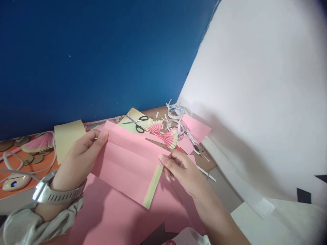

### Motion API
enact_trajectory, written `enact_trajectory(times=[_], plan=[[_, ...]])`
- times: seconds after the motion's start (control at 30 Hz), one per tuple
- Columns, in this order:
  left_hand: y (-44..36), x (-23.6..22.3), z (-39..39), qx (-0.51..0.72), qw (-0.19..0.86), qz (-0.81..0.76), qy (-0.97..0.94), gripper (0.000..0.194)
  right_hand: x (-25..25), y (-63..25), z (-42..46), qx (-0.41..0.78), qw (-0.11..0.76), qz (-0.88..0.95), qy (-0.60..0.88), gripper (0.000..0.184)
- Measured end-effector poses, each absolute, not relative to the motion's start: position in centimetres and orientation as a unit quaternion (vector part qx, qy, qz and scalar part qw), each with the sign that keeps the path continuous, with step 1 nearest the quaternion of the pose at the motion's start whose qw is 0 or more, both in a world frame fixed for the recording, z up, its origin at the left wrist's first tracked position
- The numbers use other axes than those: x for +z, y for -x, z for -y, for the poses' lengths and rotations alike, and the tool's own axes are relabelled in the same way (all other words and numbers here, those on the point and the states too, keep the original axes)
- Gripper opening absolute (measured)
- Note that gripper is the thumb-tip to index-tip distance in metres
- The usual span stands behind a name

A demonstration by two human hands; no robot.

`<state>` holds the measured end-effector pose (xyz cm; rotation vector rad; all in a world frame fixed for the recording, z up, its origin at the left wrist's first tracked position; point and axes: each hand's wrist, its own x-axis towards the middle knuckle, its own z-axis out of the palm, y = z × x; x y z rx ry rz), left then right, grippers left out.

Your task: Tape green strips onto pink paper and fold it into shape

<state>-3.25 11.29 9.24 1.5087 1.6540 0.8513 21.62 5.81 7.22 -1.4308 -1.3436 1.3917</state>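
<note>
Sheet of pink paper (125, 166) held above larger pink paper (117, 214), left hand (83, 153) and right hand (185, 172) each pinched closed near a far corner; apparently mid-folding, next move calling for aligned edges.

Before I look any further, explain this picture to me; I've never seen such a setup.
There is no machine here: a camera worn on a person's head looks forward and down at their two bare hands. The left hand, with a watch on its wrist, and the right hand hold a pink sheet with a yellow-green strip along one end. Beneath it lies larger pink paper. Farther back are scissors, pleated pink paper and what look like tape rolls.
</note>
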Motion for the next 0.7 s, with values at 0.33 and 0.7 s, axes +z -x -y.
enact_trajectory(times=[0.33,0.7], plan=[[0.3,8.8,-9.8,0.370,0.343,-0.605,-0.616,0.036,6.4,-24.1,-5.4,0.427,0.342,0.551,0.630,0.037],[-0.9,8.2,-9.7,0.370,0.362,-0.594,-0.616,0.034,6.1,-24.6,-5.3,0.394,0.330,0.542,0.664,0.038]])
